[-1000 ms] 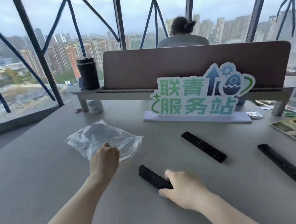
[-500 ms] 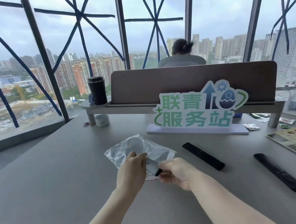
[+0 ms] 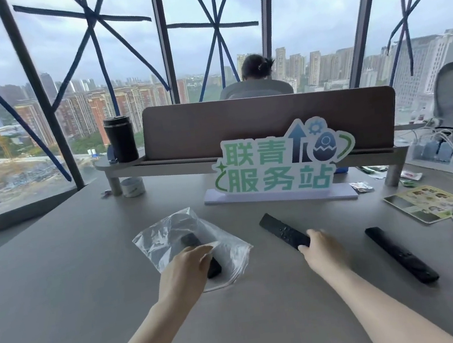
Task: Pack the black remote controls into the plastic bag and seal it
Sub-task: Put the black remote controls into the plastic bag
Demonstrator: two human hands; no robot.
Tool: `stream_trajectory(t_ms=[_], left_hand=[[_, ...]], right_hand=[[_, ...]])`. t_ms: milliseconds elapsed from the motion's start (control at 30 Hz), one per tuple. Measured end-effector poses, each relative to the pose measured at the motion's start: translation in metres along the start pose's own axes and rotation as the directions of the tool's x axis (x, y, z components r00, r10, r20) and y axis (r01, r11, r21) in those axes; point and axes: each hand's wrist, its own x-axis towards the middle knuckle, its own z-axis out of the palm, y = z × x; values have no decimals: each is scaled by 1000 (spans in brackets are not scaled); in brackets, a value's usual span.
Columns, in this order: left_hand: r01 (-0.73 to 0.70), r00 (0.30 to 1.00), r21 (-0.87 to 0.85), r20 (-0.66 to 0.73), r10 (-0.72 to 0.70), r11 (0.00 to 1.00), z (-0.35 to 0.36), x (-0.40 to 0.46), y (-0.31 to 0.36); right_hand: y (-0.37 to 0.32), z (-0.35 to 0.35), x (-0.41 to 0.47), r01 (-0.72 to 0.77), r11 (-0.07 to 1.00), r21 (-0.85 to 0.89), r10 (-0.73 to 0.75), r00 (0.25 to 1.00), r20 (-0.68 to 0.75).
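A clear plastic bag (image 3: 167, 236) lies on the grey table (image 3: 61, 279) with one black remote (image 3: 191, 240) inside it, its near end poking out at the bag's mouth. My left hand (image 3: 185, 269) rests on the bag's near edge, fingers pinching the plastic over that remote. A second black remote (image 3: 280, 230) lies just right of the bag; my right hand (image 3: 320, 251) has its fingertips on the near end of it. A third black remote (image 3: 400, 253) lies farther right, untouched.
A green-and-white sign (image 3: 279, 164) on a pale base stands behind the remotes. Behind it runs a brown shelf riser (image 3: 268, 125) carrying a black tumbler (image 3: 120, 139). A tape roll (image 3: 133, 186), a printed card (image 3: 425, 202), wrappers and white cables lie around. A person sits beyond the divider.
The first remote went from my right hand into the bag. My right hand then moved right onto the second remote, while my left hand kept hold of the bag's edge.
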Motion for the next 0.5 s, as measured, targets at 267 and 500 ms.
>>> stream_trajectory(t_ms=[267,500], left_hand=[[29,1000,-120,-4,-30,992,22,15,30],[-96,995,-266,-17,95,959,24,39,92]], right_hand=[[27,-50,-24,-333,546,769,48,928,368],[48,-106,-71,-418,610,673,-160,767,621]])
